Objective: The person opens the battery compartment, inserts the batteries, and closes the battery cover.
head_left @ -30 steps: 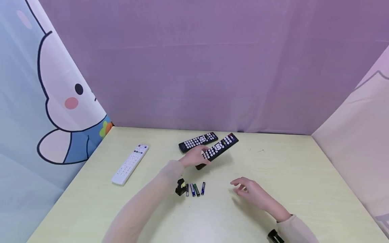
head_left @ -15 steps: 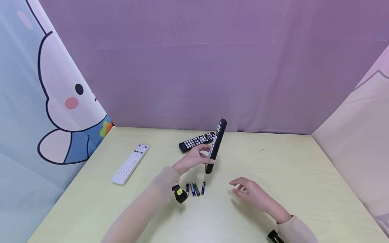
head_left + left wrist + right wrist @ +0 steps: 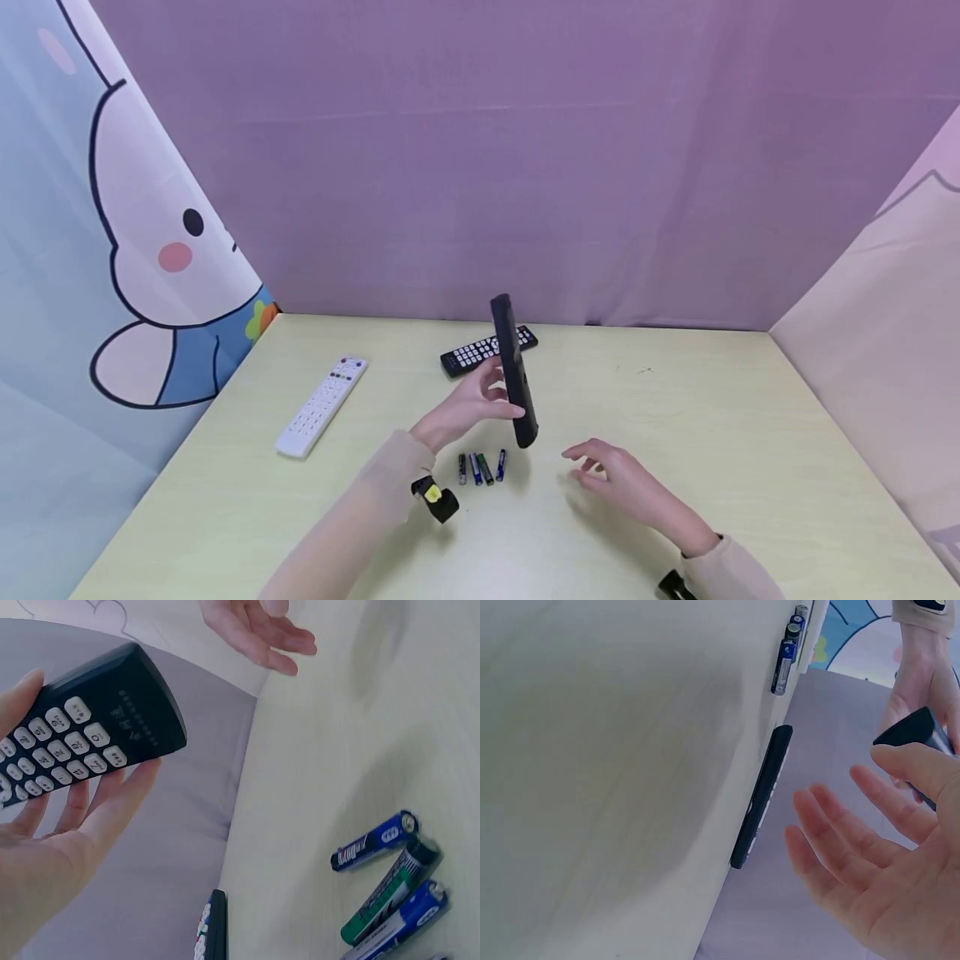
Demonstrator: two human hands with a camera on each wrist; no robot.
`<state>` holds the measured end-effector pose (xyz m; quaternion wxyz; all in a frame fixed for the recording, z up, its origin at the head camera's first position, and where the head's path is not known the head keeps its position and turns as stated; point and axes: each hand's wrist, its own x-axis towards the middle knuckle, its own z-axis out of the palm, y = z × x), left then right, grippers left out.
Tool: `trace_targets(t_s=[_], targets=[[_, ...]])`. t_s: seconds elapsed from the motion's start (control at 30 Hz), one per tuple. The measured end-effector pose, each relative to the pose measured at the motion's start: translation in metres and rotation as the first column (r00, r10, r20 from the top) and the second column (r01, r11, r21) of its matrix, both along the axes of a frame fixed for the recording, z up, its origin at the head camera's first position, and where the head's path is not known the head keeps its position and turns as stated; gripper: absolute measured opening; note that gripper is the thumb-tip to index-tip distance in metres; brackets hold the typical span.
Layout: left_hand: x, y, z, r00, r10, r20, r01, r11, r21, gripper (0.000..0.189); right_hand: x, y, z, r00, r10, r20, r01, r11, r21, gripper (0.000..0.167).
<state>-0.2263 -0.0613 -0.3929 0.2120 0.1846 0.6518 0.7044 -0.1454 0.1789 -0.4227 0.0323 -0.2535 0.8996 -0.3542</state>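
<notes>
My left hand point(image 3: 468, 408) grips a black remote control point(image 3: 514, 371) near its lower end and holds it above the table, tilted up on edge with its back toward the right. White buttons show on that remote point(image 3: 67, 735) in the left wrist view. Below it several batteries point(image 3: 480, 468), blue and green among them, lie in a loose row. My right hand point(image 3: 618, 479) hovers to the right, fingers loosely bent and nothing in them; in the right wrist view its fingers point(image 3: 840, 832) are apart from the remote.
A second black remote point(image 3: 468, 357) lies on the table behind the left hand. To the left rests a white remote point(image 3: 321, 407). A purple cloth point(image 3: 525, 167) stands along the table's point(image 3: 712, 417) back edge.
The left hand has lifted the black remote and turned it from face up to on edge, drawing it slightly nearer. The right hand stays almost where it was.
</notes>
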Motion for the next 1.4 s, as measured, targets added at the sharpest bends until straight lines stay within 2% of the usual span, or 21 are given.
trace_targets(t_s=[0.23,0.47,0.7,0.83,1.13,1.27,1.33,1.4], targets=[[0.012,-0.004,0.002,1.000,0.029,-0.004,-0.029,0.998,0.047,0.078,0.007,-0.007,0.004,0.995,-0.024,-0.092,0.020,0.999,-0.045,0.023],[0.024,-0.009,0.004,0.999,0.033,0.018,-0.035,0.993,0.113,0.082,0.015,-0.023,0.015,0.965,-0.086,-0.246,0.035,0.978,-0.204,0.030],[0.035,-0.011,0.005,0.998,0.056,0.009,-0.057,0.991,0.120,0.079,0.022,-0.039,0.023,0.955,-0.166,-0.247,0.081,0.943,-0.324,0.044],[0.040,-0.011,0.005,0.997,0.077,-0.004,-0.076,0.989,0.125,0.078,0.025,-0.045,0.024,0.945,-0.206,-0.256,0.105,0.927,-0.360,0.047],[0.049,-0.009,0.004,0.992,0.126,0.017,-0.127,0.982,0.142,0.072,0.026,-0.054,0.020,0.917,-0.255,-0.307,0.116,0.907,-0.406,0.046],[0.050,-0.009,0.002,0.996,0.083,-0.019,-0.077,0.975,0.210,0.069,0.027,-0.056,0.019,0.896,-0.271,-0.352,0.114,0.906,-0.409,0.048],[0.049,-0.009,0.002,0.999,0.040,-0.026,-0.031,0.957,0.290,0.069,0.028,-0.057,0.018,0.884,-0.278,-0.376,0.110,0.905,-0.410,0.049],[0.049,-0.010,0.003,1.000,-0.003,-0.013,0.008,0.925,0.381,0.067,0.029,-0.057,0.019,0.873,-0.286,-0.396,0.109,0.905,-0.412,0.051]])
